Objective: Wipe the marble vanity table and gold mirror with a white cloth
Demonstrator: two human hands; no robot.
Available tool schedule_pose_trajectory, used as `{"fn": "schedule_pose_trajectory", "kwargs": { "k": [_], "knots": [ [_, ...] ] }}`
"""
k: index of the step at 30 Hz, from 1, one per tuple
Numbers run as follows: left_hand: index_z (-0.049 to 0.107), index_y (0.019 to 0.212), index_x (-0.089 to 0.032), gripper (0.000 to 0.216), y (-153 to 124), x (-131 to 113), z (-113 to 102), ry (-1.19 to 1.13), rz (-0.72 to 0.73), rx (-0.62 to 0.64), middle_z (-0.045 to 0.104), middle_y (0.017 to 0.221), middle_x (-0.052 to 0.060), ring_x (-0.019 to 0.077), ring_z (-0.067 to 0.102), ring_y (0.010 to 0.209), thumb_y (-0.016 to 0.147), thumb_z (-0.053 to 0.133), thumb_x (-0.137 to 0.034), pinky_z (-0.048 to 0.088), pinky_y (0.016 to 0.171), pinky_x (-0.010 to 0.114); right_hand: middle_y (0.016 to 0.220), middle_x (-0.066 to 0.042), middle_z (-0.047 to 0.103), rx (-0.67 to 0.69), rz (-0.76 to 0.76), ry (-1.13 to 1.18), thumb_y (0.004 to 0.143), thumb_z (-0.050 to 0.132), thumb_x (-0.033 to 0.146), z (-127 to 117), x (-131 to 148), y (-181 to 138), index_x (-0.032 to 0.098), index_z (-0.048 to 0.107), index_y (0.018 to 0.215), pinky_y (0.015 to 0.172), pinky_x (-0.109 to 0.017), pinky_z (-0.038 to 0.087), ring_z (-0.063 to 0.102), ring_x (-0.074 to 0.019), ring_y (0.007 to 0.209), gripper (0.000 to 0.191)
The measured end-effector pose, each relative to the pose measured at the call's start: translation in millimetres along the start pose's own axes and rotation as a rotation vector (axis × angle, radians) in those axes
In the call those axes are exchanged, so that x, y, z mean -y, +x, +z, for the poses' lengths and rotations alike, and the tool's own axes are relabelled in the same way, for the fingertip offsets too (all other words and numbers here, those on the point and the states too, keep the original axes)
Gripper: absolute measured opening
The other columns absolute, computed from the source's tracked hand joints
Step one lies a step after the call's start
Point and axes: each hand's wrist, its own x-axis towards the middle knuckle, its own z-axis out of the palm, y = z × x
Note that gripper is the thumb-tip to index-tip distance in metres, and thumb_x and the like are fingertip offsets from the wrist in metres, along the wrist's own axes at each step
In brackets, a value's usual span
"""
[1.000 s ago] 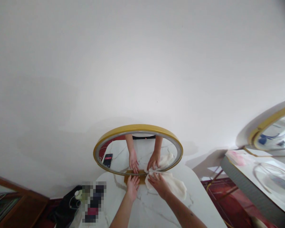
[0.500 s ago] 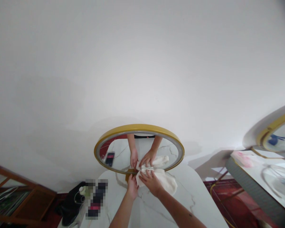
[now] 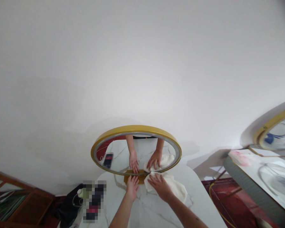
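A round mirror with a gold frame stands on a gold base on a white marbled table. My left hand lies on the left part of the base, its fingers stretched out and holding nothing. To the right, my right hand rests with spread fingers on a white cloth, pressing it down at the base's right end. Part of the cloth is hidden under that hand. Both hands and the cloth are reflected in the glass.
A blurred-out dark item lies at the table's left edge, near a black bag. A wooden rack stands at far left. On the right is another table with a second gold-framed mirror. A white wall rises behind.
My right hand has slid the cloth to the right, uncovering more of the gold base. The fingers of my left hand have straightened onto the base. The view has shifted slightly.
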Motion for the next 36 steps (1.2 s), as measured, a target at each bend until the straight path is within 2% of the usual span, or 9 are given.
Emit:
{"fn": "schedule_pose_trajectory", "kwargs": {
  "k": [7,14,20,22,25,27,29,32,36],
  "knots": [
    [0.049,0.117,-0.021,0.043,1,13,17,0.042,-0.01,0.029,0.053,0.128,0.006,0.0196,0.045,0.122,0.09,0.025,-0.044,0.03,0.1,0.035,0.143,-0.001,0.036,0.007,0.03,0.023,0.081,0.047,0.014,-8,2,17,0.034,0.033,0.136,0.09,-0.046,0.034,0.045,-0.0274,0.116,0.06],
    [0.05,0.116,-0.02,0.042,-9,11,18,0.149,0.038,0.068,0.05,0.132,0.008,0.018,0.044,0.123,0.09,0.024,-0.04,0.027,0.103,0.035,0.135,0.0,0.047,0.067,0.192,-0.019,0.069,0.043,0.003,12,-15,-33,0.033,0.048,0.127,0.085,-0.046,0.038,0.05,-0.0281,0.11,0.065],
    [0.062,0.086,-0.02,0.021,-33,16,29,0.375,0.141,0.099,0.063,0.109,0.01,0.0288,0.044,0.121,0.081,0.044,-0.029,0.023,0.104,0.047,0.14,0.003,0.04,0.114,0.428,0.096,0.067,0.043,0.007,-16,-20,-57,0.036,0.031,0.138,0.087,-0.045,0.04,0.045,-0.0304,0.114,0.077],
    [0.064,0.08,-0.022,0.012,-58,10,42,0.455,0.295,0.182,0.064,0.104,0.007,0.0278,0.045,0.119,0.075,0.055,-0.027,0.025,0.105,0.04,0.142,0.0,0.037,0.036,0.537,0.146,0.075,0.041,0.013,-38,-28,-53,0.034,0.022,0.141,0.088,-0.045,0.041,0.044,-0.0296,0.114,0.072],
    [0.067,0.098,-0.026,0.023,-113,-17,71,0.861,0.848,0.433,0.06,0.111,0.008,0.0302,0.046,0.115,0.079,0.056,-0.032,0.027,0.106,0.042,0.141,-0.007,0.036,-0.144,0.655,0.225,0.085,0.041,0.025,-79,-47,-39,0.027,0.015,0.144,0.091,-0.047,0.04,0.042,-0.0296,0.115,0.064],
    [0.064,0.107,-0.029,0.028,-154,-43,94,1.126,1.146,0.475,0.058,0.117,0.006,0.0285,0.045,0.117,0.083,0.049,-0.029,0.026,0.107,0.043,0.139,-0.009,0.038,-0.289,0.701,0.292,0.087,0.042,0.031,-109,-62,-25,0.024,0.017,0.143,0.093,-0.049,0.039,0.04,-0.0299,0.118,0.061],
    [0.054,0.122,-0.031,0.04,-189,-68,116,1.369,1.466,0.423,0.053,0.127,0.002,0.0257,0.04,0.123,0.085,0.043,-0.022,0.023,0.109,0.044,0.137,-0.011,0.04,-0.441,0.71,0.349,0.087,0.045,0.034,-141,-77,-9,0.023,0.023,0.14,0.095,-0.052,0.037,0.04,-0.0297,0.118,0.058],
    [0.037,0.136,-0.031,0.054,-227,-98,149,1.524,1.899,0.157,0.041,0.14,0.0,0.024,0.028,0.133,0.085,0.043,-0.017,0.018,0.111,0.045,0.137,-0.01,0.039,-0.627,0.673,0.354,0.085,0.05,0.031,-187,-96,16,0.024,0.032,0.135,0.098,-0.055,0.034,0.038,-0.0291,0.12,0.053],
    [0.031,0.139,-0.029,0.055,-253,-115,187,1.596,2.121,-0.007,0.034,0.144,0.0,0.0225,0.025,0.135,0.086,0.043,-0.021,0.013,0.113,0.045,0.14,-0.008,0.036,-0.7,0.563,0.312,0.084,0.053,0.027,-237,-111,51,0.026,0.036,0.134,0.101,-0.054,0.031,0.036,-0.0281,0.124,0.052]
  ]
}}
